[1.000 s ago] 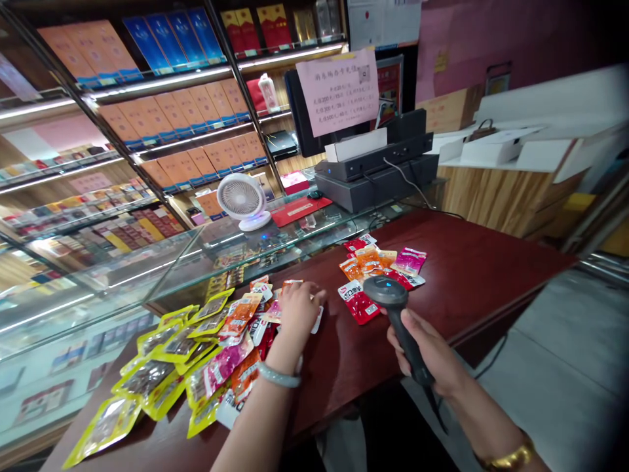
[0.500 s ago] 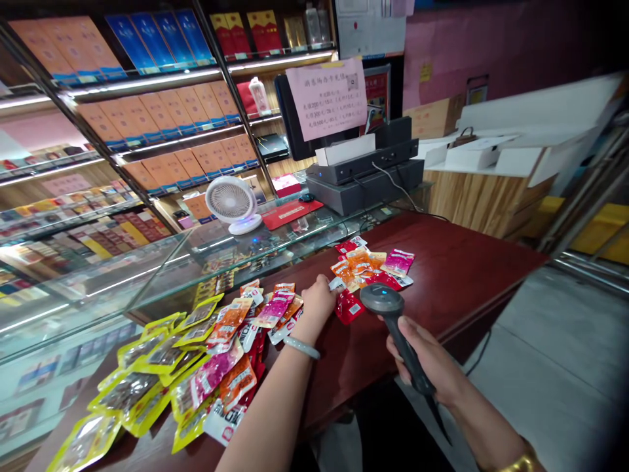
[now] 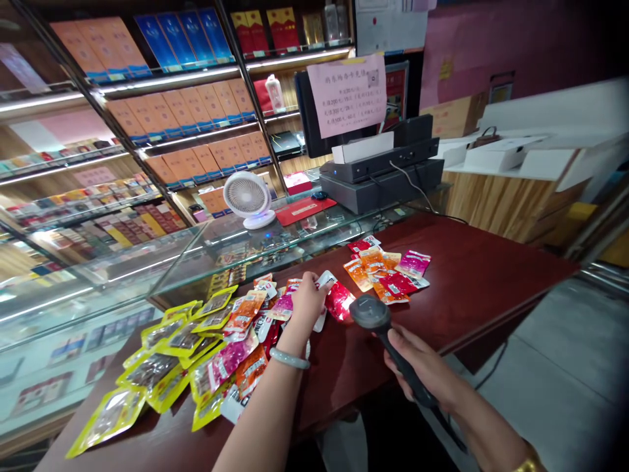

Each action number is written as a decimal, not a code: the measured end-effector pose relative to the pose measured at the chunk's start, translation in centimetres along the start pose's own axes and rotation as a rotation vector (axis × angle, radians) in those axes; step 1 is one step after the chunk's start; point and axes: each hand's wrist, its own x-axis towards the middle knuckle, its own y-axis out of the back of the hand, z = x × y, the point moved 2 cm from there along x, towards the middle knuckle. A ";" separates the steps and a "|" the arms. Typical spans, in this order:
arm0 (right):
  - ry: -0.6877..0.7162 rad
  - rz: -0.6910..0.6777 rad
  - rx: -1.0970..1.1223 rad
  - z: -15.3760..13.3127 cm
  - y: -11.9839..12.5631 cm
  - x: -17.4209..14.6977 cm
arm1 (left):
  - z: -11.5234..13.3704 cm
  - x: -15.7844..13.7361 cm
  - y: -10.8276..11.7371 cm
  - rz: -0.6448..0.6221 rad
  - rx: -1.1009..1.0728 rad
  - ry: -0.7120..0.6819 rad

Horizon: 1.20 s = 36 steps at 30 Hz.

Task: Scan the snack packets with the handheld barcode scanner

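My left hand [image 3: 308,300] pinches the pale end of a red snack packet [image 3: 340,301] just above the table. A dark grey barcode scanner [image 3: 373,313] is gripped in my right hand [image 3: 417,360], its head close to that packet's right edge. Left of my left hand lies a mixed pile of small orange, pink and red snack packets [image 3: 248,309]. Yellow-edged clear-front packets [image 3: 152,371] overlap at the pile's left. Beyond the scanner is a smaller group of orange, red and pink packets [image 3: 388,269].
The dark red table [image 3: 491,275] adjoins a glass display counter [image 3: 206,262]. On the counter stand a white fan [image 3: 248,196], a red mat [image 3: 304,210] and a dark cash register [image 3: 378,183] below a screen with a pink notice [image 3: 346,98]. Shelves of boxes line the back.
My left hand has lifted a red packet up toward the scanner head. An orange packet now shows at the near edge of the far group. The whole view has shifted slightly.
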 end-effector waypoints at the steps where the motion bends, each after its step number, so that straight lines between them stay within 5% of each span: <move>1: -0.003 0.006 -0.005 -0.1 -0.1 0.0 | -0.1 -0.1 0.5 0.003 0.026 0.015; 10: 0.016 -0.056 0.001 0.0 -1.3 1.2 | -4.4 1.4 7.2 -0.071 0.542 0.026; 15: 0.037 -0.079 0.015 -0.3 -1.2 1.8 | -6.2 1.9 7.6 -0.101 0.667 -0.023; 22: 0.073 -0.043 0.067 -1.8 0.3 1.8 | -2.8 2.0 4.9 0.022 0.552 -0.142; 29: 0.090 0.010 0.116 -1.7 1.3 2.4 | 4.3 5.0 -2.7 -0.116 0.374 -0.215; 36: 0.074 0.014 0.169 -1.2 1.2 2.7 | 5.7 8.1 -6.7 -0.156 0.338 -0.163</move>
